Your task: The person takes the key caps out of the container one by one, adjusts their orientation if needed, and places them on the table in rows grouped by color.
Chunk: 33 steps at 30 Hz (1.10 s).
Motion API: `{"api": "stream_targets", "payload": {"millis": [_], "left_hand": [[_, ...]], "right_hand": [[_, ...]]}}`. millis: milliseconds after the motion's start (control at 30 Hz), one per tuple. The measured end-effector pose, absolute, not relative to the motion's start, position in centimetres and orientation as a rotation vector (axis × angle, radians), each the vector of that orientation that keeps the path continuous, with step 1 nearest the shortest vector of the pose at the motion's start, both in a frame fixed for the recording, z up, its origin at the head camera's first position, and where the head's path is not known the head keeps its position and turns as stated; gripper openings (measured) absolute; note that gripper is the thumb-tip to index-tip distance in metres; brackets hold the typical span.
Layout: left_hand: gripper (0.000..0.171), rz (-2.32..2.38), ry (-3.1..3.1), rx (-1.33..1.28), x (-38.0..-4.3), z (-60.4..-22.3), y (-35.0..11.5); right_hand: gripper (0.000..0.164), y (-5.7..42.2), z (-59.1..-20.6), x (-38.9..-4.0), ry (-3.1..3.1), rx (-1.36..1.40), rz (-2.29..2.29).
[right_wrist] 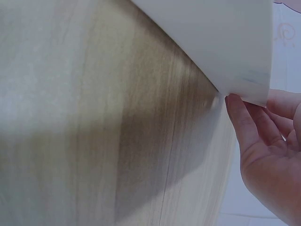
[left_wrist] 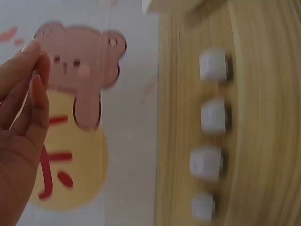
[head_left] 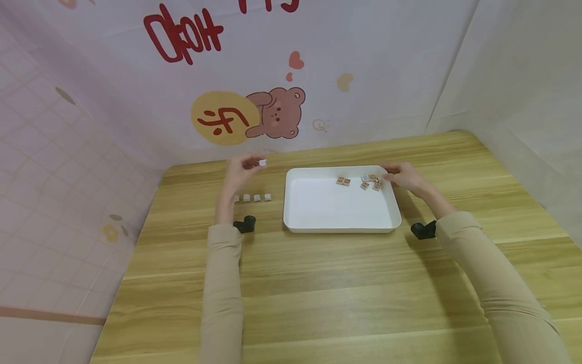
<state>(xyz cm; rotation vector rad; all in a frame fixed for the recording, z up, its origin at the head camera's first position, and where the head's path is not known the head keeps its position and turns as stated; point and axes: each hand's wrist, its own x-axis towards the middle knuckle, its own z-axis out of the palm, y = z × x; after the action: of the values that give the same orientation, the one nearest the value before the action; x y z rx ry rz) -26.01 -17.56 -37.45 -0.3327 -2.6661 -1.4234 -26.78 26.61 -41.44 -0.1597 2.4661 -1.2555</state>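
My left hand [head_left: 237, 174] pinches a small white keycap [head_left: 262, 163] between thumb and fingertips, raised near the back of the table. In the left wrist view the fingertips hide that piece. Below this hand, a row of several white tapered keycaps [left_wrist: 213, 117] stands on the wood, left of a white tray [head_left: 332, 207]. My right hand [head_left: 406, 178] grips the tray's far right corner, thumb at the rim and fingers against the outer wall [right_wrist: 235, 52]. Inside the tray, toward its far right, lie several small square brown pieces [head_left: 365, 186] and a whitish one [head_left: 365, 178].
The wooden table [head_left: 291, 288] runs back to a printed cloth backdrop [head_left: 391, 111] with a bear, with more cloth at both sides. Black wrist mounts [head_left: 424, 230] sit at both wrists. The tray's raised rim stands between the hands.
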Motion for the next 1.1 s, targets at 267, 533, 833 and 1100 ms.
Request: {"api": "stream_targets", "payload": {"millis": [267, 533, 833, 1100], "left_hand": [[0.027, -1.287, -2.787, -0.172, -25.2, -38.9, -23.4], [0.031, -1.229, -3.008, 0.019, -24.2, -40.6, -26.4], [0.029, -1.182, -3.145, 0.103, -23.7, -41.4, -27.1], [0.034, -1.198, -3.185, 0.099, -23.6, -41.4, -27.2]], "right_hand": [[0.050, 26.6, -41.5, -26.9, 2.490, -0.156, -1.217], [0.051, 26.5, -41.4, -26.9, 2.483, -0.156, -1.225], [0.050, 26.6, -41.6, -27.0, 2.487, -0.155, -1.226], [0.051, 26.6, -41.5, -26.9, 2.506, -0.158, -1.204]]}}
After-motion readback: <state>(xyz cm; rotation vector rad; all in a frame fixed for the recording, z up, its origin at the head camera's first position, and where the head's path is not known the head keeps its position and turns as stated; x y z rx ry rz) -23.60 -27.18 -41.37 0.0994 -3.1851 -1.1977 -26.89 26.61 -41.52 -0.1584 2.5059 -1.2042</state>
